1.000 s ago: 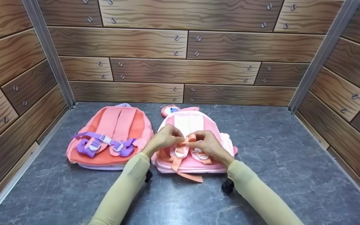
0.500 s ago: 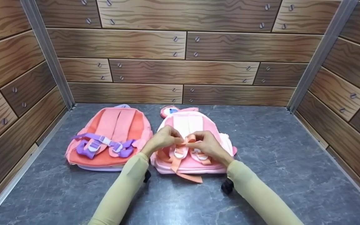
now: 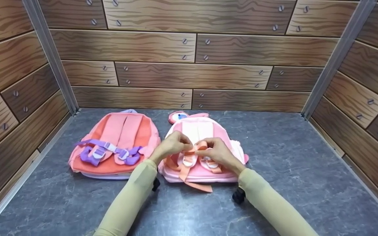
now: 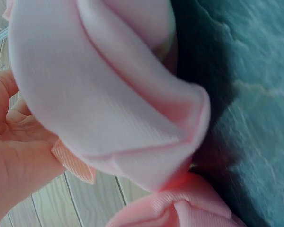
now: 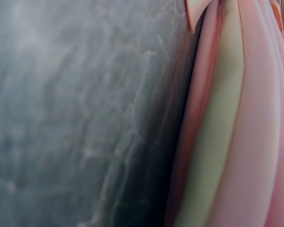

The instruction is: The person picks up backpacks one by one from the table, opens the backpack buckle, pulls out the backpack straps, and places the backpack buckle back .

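Observation:
A pink backpack point(image 3: 220, 130) lies with its strap side up in the middle of the head view. Above its lower half, my left hand point(image 3: 172, 144) pinches an orange webbing strap point(image 3: 202, 145) between thumb and fingers. From the other side my right hand point(image 3: 220, 151) pinches the same webbing, which loops up beside its fingertips. A white adjuster buckle point(image 3: 189, 160) sits just below, and a loose orange strap end point(image 3: 199, 187) trails onto the table. The left wrist view has pink fabric point(image 4: 80, 90) covering most of my hand. Fingertips partly hide the join between them.
A coral backpack point(image 3: 123, 131) with purple straps point(image 3: 93, 141) lies close on the left. Behind the pink one rests a pink piece with an eye design point(image 3: 179, 115). The grey marbled table point(image 3: 284, 147) is bounded by wood-patterned walls point(image 3: 235, 75).
Both hands stay almost in place on the orange strap, with only slight finger movement. The two backpacks have not moved.

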Available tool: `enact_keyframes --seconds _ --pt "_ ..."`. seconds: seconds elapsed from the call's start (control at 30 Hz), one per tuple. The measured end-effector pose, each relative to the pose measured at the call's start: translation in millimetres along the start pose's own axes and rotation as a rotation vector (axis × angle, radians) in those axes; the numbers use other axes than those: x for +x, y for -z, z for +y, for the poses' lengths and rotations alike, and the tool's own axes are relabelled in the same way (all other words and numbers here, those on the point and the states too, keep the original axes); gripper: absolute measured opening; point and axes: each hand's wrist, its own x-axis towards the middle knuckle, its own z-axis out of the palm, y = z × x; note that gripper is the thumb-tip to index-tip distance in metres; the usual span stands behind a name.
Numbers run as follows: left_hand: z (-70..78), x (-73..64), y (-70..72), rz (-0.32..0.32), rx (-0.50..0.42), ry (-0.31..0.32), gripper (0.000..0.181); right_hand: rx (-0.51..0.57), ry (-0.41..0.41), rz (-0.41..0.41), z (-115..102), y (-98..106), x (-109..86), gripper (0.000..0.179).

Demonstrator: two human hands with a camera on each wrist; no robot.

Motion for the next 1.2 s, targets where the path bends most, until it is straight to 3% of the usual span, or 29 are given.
enact_keyframes --seconds 0.3,0.53,0.63,0.83,1.07,1.2 --pt "-1.4 -0.6 2.3 0.013 -0.04 0.021 0.011 -0.017 -0.013 0.006 0.5 0.1 -0.1 0.021" --pt "-6.2 -2.8 6.5 0.007 -0.076 -0.035 0.013 -0.007 -0.039 0.012 2.3 0.1 0.7 0.023" --pt "-7.6 -4.7 9.1 0.007 -0.053 -0.025 0.013 -0.002 -0.053 0.003 1.9 0.0 0.9 0.024" --pt "-13.0 -5.1 11.0 0.019 -0.029 0.0 0.012 0.005 -0.048 -0.014 -22.3 -0.4 -10.5 0.023" --pt "-8.4 -2.0 6.0 0.027 -0.047 -0.006 0.011 0.043 -0.043 0.0 0.9 -1.5 -0.1 0.024" --pt "-6.3 -0.9 1.3 0.029 -0.042 -0.014 0.01 0.059 -0.059 -0.008 0.9 -2.3 -0.1 0.023"
